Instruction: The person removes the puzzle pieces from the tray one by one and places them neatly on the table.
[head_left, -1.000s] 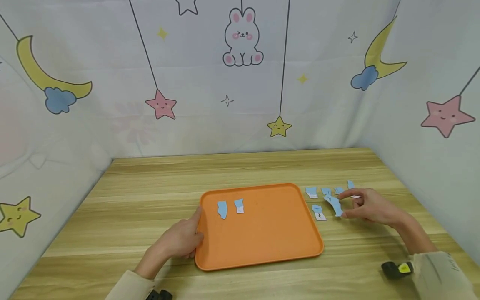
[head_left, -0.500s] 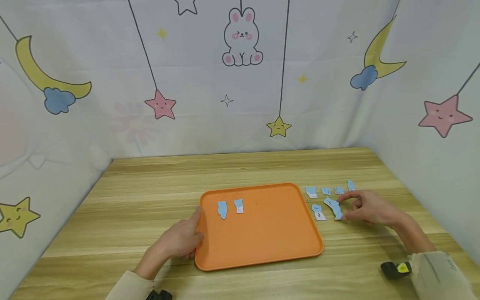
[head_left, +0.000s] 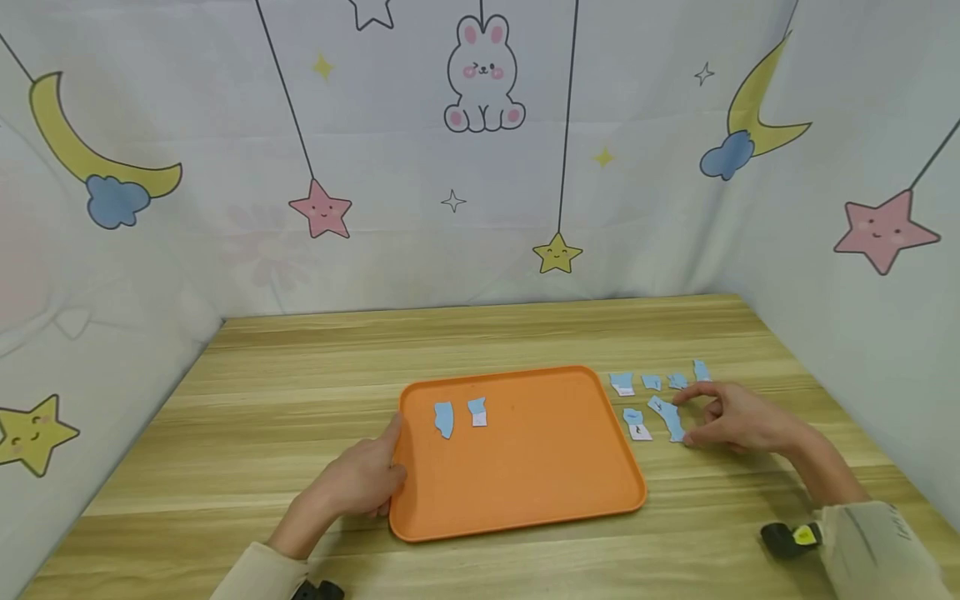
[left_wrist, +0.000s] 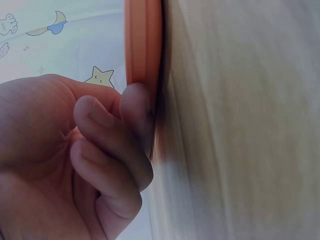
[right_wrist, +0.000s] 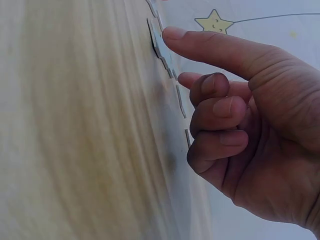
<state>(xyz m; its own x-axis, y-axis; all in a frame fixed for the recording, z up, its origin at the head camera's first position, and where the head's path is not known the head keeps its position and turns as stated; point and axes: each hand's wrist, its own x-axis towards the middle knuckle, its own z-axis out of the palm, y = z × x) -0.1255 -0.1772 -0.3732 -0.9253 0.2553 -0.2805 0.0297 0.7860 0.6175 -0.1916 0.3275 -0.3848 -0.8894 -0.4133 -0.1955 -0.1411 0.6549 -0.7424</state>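
Observation:
In the head view my left hand (head_left: 358, 477) is at the left rim of an orange tray (head_left: 525, 483). Thumb and index finger hold that rim; the left wrist view shows the other fingers curled beside the tray edge (left_wrist: 142, 45). My right hand (head_left: 738, 419) spans a long, irregular light-blue card piece (head_left: 666, 418) lying flat on the table right of the tray. The thumb tip is by its near end and the index tip by its right side. In the right wrist view the thumb meets or nearly meets the piece (right_wrist: 161, 48), while the remaining fingers are curled.
Two blue pieces lie in the tray, one plain (head_left: 445, 420) and one with a white lower part (head_left: 478, 412). Several more, including a blue-and-white piece (head_left: 637, 423), lie between the tray and my right hand. A patterned white cloth (head_left: 405, 267) stands behind the wooden table (head_left: 300, 358).
The long blue piece, earlier tilted and overlapping a smaller piece behind it, has come down flat and slightly nearer, apart from that piece. My right fingers shifted slightly; my left hand stayed put.

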